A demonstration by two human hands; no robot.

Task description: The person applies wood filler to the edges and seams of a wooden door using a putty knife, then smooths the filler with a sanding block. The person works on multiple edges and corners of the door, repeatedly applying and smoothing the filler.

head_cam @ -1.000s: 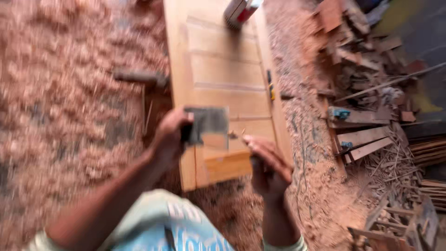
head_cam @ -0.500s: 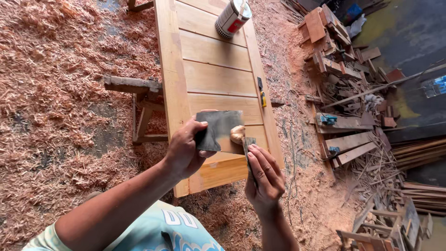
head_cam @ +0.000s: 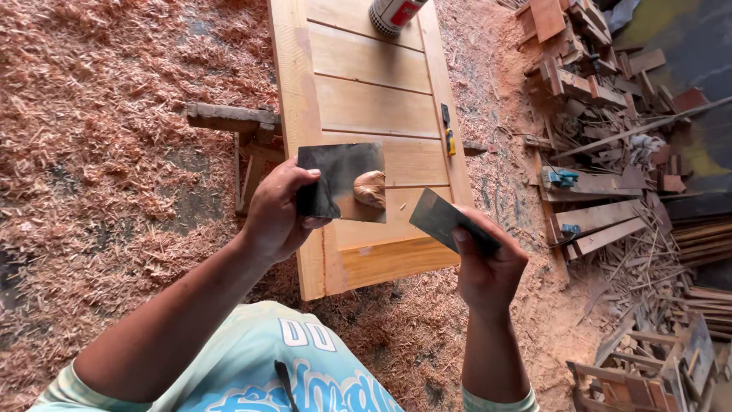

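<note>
A dark, flat metal plate [head_cam: 335, 181] is gripped by the left hand [head_cam: 278, 214], with the thumb laid over its left edge and the fingers curled behind it. A lump of tan putty [head_cam: 370, 188] is carried on the plate, close to its right edge. The right hand [head_cam: 488, 263] is closed around a second dark blade [head_cam: 446, 220], which is pinched between thumb and fingers and tilted so that its free corner is aimed toward the plate; the two pieces are held just apart. Both are held above the near end of a pale wooden door [head_cam: 366, 114], which is laid flat on a wooden trestle [head_cam: 229, 118]. A can [head_cam: 393, 11] is stood at the far end of the door, and a small yellow tool [head_cam: 448, 133] is laid along its right edge. The ground is covered in wood shavings [head_cam: 99, 137], and offcuts [head_cam: 602, 91] are piled to the right of the door.
</note>
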